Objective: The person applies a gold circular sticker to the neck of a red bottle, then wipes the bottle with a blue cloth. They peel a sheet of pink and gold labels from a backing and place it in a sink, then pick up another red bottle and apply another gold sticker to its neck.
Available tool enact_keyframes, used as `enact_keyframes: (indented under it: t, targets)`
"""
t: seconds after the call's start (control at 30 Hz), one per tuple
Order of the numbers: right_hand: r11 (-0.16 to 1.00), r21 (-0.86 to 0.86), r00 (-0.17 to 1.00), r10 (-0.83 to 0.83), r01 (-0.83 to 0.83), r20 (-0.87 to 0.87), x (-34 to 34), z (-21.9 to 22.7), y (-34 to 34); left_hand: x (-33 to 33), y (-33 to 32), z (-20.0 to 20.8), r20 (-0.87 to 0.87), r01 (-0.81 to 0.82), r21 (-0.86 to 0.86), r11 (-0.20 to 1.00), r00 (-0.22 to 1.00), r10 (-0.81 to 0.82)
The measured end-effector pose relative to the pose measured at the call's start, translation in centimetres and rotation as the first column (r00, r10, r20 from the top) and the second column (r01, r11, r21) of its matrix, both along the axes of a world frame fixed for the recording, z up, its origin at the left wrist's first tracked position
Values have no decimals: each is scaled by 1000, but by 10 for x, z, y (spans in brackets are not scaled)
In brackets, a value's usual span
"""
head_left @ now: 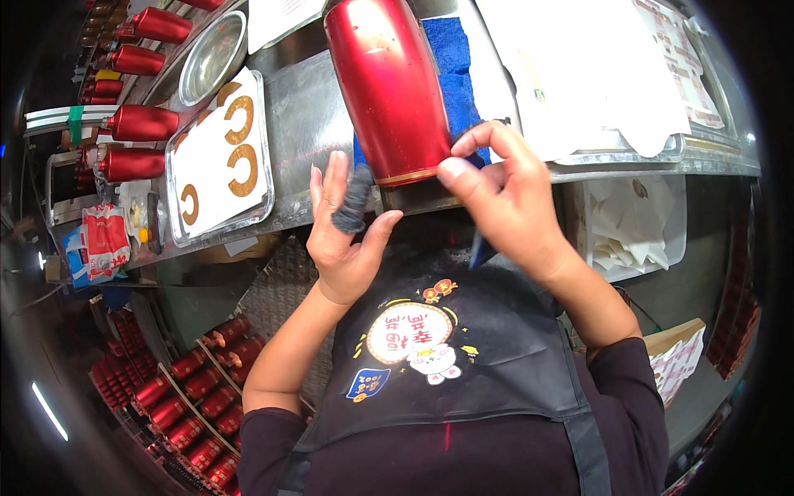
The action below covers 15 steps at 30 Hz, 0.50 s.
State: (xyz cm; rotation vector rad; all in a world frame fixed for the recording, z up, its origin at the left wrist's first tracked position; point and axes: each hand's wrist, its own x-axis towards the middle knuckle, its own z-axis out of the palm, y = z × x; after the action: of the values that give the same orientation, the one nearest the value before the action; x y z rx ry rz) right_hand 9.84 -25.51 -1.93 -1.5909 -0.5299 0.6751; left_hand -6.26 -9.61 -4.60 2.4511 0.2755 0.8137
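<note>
A large glossy red bottle (389,83) lies on a blue cloth (455,74), its gold-rimmed end toward me. Beside that end, my left hand (343,231) is open with fingers stretched up and the thumb apart. Dark grey fabric is wrapped round some of its fingers. At the right side of the same end, my right hand (509,190) is closed in a pinch, thumb and forefinger close together against the bottle's edge. What they hold, if anything, is too small to make out. A dark blue pointed piece (480,250) shows below the right palm.
Left on the metal bench, a clear tray (266,157) bears a white sheet with gold C-shaped pieces (242,171). Behind it are a metal bowl (217,58) and red bottles (142,123). White sheets (579,74) lie right; a plastic bin (674,223) stands below. Racked red bottles (203,384) fill the lower left.
</note>
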Motion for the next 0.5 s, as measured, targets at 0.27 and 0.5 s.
enact_keyframes:
  t: [0.27, 0.5]
  targets:
    - [979, 19, 834, -182, 202, 521, -19, -7, 28, 1, 3, -14, -6, 83, 112, 990, 997, -83]
    - [989, 87, 914, -145, 120, 379, -13, -13, 20, 5, 4, -3, -20, 117, 135, 984, 993, -115]
